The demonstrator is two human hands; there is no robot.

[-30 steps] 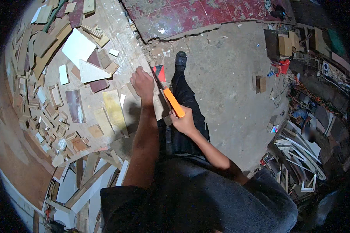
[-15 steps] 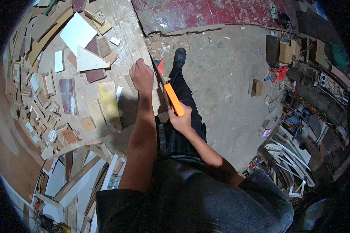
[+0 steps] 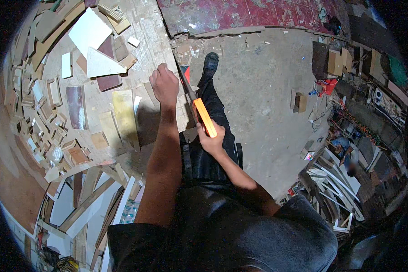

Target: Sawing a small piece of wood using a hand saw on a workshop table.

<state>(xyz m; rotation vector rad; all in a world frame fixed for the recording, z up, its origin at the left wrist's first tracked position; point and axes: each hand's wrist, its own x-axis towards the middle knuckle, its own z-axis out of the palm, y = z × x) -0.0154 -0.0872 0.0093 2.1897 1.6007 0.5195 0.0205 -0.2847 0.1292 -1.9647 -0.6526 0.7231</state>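
Note:
My right hand [image 3: 211,141] is closed round the orange handle of a handsaw [image 3: 205,119]. Its dark, narrow blade points away from me along the right edge of the wooden worktable [image 3: 145,43]. Just left of the blade, my left hand [image 3: 165,85] rests at the table's edge with its fingers curled in. What lies under those fingers is hidden by the hand. Pale wood shows beneath the left wrist and beside the saw. Nearby on the table lie a yellowish board [image 3: 125,115] and a thin white strip [image 3: 137,104].
Offcuts cover the table's left side, among them a white triangular piece [image 3: 103,63] and a dark reddish board [image 3: 77,108]. Long boards [image 3: 88,204] lean at lower left. My foot [image 3: 211,61] is on the concrete floor. White strips [image 3: 335,186] and cables lie at right.
The handsaw and my right hand have come slightly back toward my body. My left hand stays at the table's edge, and the whole view has shifted a little.

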